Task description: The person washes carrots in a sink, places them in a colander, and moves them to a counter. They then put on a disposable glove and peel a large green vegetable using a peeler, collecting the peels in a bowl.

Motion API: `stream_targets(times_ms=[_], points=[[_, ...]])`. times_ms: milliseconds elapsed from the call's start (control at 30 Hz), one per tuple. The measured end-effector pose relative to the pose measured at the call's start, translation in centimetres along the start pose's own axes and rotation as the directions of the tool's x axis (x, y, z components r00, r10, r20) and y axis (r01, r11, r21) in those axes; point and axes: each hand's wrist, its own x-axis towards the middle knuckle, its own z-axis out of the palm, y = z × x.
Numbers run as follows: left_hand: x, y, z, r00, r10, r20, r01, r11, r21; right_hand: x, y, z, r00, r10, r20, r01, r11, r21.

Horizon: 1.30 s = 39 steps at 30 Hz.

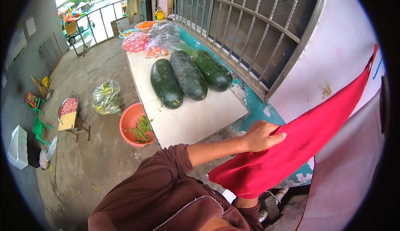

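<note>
My left hand [262, 136] grips the upper edge of a red cloth [300, 137] that hangs from a point on the wall at the right. The cloth covers my right hand; only part of that forearm [246, 202] shows below its lower edge. Beyond my left hand, three large dark green winter melons lie side by side on a white tiled tabletop [184, 128]: the left one [166, 83], the middle one [188, 75] and the right one [212, 70].
Bags of vegetables [135, 42] and bowls stand at the table's far end. On the floor are an orange basin [127, 121] with greens, a clear bag of greens [107, 97], a wooden stool [67, 121] and a bowl of meat [68, 106]. A barred window [237, 9] borders the table.
</note>
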Motion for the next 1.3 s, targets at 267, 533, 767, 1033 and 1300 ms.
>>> stream_targets(times_ms=[267, 533, 767, 1033, 1300], points=[[-1.4, -0.8, -1.8, 0.972, -0.043, 0.232, 0.122, 0.934, -0.337, 1.6, -0.7, -1.9, 0.995, -0.050, -0.090, 0.044, 0.997, -0.069], [-4.0, 0.8, 2.1, 0.994, -0.107, 0.007, 0.095, 0.844, -0.527, 11.2, -5.7, -5.5, 0.902, -0.289, -0.322, 0.232, 0.951, -0.203], [-2.6, -2.7, 1.0, 0.973, -0.072, 0.221, 0.208, 0.692, -0.691, 12.4, 3.1, -13.6, 0.801, -0.229, -0.553, 0.037, 0.941, -0.336], [-2.1, -3.9, -4.1, 0.979, -0.196, 0.058, 0.204, 0.960, -0.193, 14.1, 5.4, -15.6, 0.788, -0.234, -0.570, -0.012, 0.919, -0.394], [-8.4, -5.4, -14.8, 0.685, -0.557, -0.469, 0.388, 0.824, -0.412, 14.9, 4.5, -16.6, 0.758, -0.269, -0.594, -0.012, 0.905, -0.425]])
